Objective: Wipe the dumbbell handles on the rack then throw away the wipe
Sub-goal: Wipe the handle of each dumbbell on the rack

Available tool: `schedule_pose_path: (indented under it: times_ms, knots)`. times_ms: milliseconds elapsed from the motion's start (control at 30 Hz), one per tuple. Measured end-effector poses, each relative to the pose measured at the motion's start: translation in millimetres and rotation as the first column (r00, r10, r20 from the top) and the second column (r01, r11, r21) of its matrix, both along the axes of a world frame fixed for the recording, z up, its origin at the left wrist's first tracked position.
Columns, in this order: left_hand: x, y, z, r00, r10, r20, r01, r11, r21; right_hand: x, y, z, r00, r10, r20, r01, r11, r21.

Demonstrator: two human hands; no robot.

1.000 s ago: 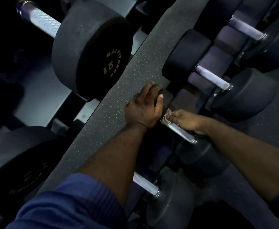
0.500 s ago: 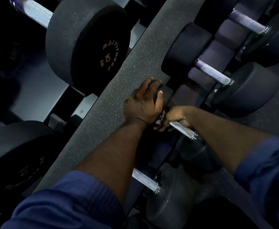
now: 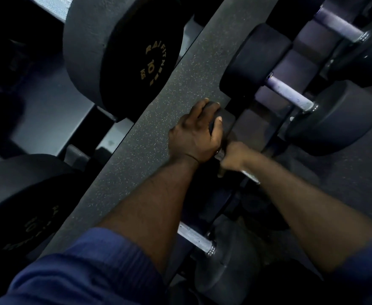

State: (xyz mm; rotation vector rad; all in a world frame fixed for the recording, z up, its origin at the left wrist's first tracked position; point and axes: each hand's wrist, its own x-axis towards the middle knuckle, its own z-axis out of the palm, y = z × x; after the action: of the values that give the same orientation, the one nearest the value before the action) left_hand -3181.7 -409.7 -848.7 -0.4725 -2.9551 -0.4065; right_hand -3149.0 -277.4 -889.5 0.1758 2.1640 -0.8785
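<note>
The one head-worn camera is looking steeply down from close above the dumbbell rack (image 3: 48,119), whose shelves are running diagonally across the view, with the left forearm (image 3: 149,205) and right forearm (image 3: 302,205) showing from the bottom edge.

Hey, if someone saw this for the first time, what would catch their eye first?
Two bare hands meet at centre: the left hand grips a small dumbbell's dark end, and the right hand curls round its metal handle. At upper left, a big dumbbell shows gold 10 KG lettering.
</note>
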Motion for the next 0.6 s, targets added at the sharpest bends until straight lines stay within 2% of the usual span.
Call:
schedule_pose_path:
  times_ms: [67,100,133,200,267,300,367,400,433,600]
  knots:
    - [1,2,3,1.000,0.001,-0.001,-0.001,1.000,-0.012,-14,13,3,0.940,0.024,0.339,0.102,0.931,-0.349]
    - [1,2,3,1.000,-0.002,0.005,0.002,1.000,-0.012,-17,14,-1,0.907,0.044,0.418,0.154,0.891,-0.428]
    - [1,1,2,1.000,-0.004,0.011,0.004,1.000,-0.012,-17,12,-7,0.919,0.051,0.390,0.134,0.892,-0.431]
    - [0,0,0,1.000,-0.003,0.001,0.003,1.000,-0.015,-13,10,-18,0.986,0.000,0.166,0.051,0.951,-0.306]
    - [1,-2,1,1.000,0.002,-0.006,-0.002,1.000,-0.026,6,13,-25,0.985,0.019,-0.173,-0.038,0.993,-0.110]
    - [1,-1,1,1.000,0.002,-0.010,-0.003,0.999,-0.032,15,18,-29,0.930,0.041,-0.366,-0.069,0.996,-0.063]
    - [3,-1,1,1.000,0.005,-0.024,-0.006,0.999,-0.033,32,28,-30,0.713,0.095,-0.694,-0.134,0.991,-0.001]
    - [3,-1,0,1.000,0.004,-0.021,-0.005,0.999,-0.036,35,30,-30,0.614,0.157,-0.773,-0.176,0.983,0.060]
    - [3,0,-1,1.000,0.009,-0.023,-0.010,0.999,-0.037,36,31,-28,0.555,0.222,-0.802,-0.205,0.971,0.126]
    - [-1,-1,-2,1.000,0.016,-0.021,-0.016,0.999,-0.035,34,39,-18,0.346,0.482,-0.805,-0.292,0.871,0.396]
